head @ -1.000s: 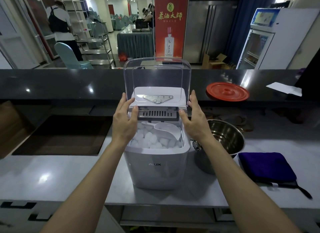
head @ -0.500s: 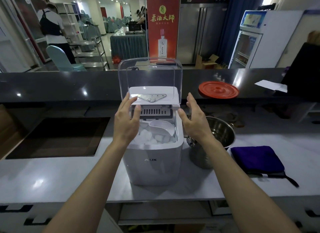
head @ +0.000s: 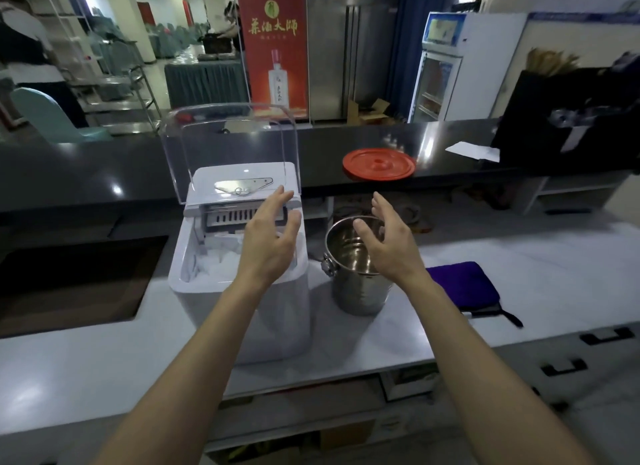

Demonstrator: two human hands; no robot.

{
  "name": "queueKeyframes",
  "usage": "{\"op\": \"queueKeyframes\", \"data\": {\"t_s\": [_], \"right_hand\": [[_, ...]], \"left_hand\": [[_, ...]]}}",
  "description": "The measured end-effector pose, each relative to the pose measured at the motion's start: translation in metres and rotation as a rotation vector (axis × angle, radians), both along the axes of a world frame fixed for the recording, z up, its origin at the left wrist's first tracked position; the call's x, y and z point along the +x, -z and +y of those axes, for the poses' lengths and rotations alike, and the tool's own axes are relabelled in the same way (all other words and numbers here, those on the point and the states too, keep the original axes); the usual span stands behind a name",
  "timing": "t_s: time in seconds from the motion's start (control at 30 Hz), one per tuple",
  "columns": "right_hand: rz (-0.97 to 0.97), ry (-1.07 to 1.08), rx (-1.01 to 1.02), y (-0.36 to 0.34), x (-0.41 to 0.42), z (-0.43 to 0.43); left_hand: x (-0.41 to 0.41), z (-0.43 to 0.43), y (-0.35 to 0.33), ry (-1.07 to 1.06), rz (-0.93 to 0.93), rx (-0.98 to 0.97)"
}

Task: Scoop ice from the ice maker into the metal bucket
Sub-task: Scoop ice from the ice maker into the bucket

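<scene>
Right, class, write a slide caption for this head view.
Ice maker open, left hand above the ice, right hand above the metal bucket beside it, both empty.

A single wide-angle camera on the person's head looks forward and down over a pale counter (head: 86, 367), set close enough that both forearms reach in from the near edge. The left hand (head: 268, 243) and right hand (head: 388, 246) sit mid-frame, over the ice maker (head: 287, 326) and metal bucket (head: 360, 295). A dark bar top (head: 104, 174) and a hall fill the far, upper part.
</scene>
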State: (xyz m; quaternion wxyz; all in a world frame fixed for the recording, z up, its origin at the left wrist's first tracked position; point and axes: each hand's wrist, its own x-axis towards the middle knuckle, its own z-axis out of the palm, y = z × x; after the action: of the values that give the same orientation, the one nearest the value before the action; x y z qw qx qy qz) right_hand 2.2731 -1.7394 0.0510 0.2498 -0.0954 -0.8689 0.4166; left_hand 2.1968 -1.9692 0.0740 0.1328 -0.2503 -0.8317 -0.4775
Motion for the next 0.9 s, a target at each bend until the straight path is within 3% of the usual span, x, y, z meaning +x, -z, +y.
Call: {"op": "queueKeyframes", "data": {"t_s": [0.2,0.47,0.9], "right_hand": [[-0.033,-0.01,-0.025,0.011,-0.002,0.053],[-0.159,-0.085,-0.054,0.042,-0.024,0.117],[-0.391,-0.235,-0.192,0.099,-0.056,0.144]], "left_hand": [[0.002,0.054,0.007,0.023,-0.037,-0.011],[-0.002,0.112,0.033,-0.124,-0.147,-0.097],[0.005,0.129,0.103,-0.339,-0.425,-0.097]]}}
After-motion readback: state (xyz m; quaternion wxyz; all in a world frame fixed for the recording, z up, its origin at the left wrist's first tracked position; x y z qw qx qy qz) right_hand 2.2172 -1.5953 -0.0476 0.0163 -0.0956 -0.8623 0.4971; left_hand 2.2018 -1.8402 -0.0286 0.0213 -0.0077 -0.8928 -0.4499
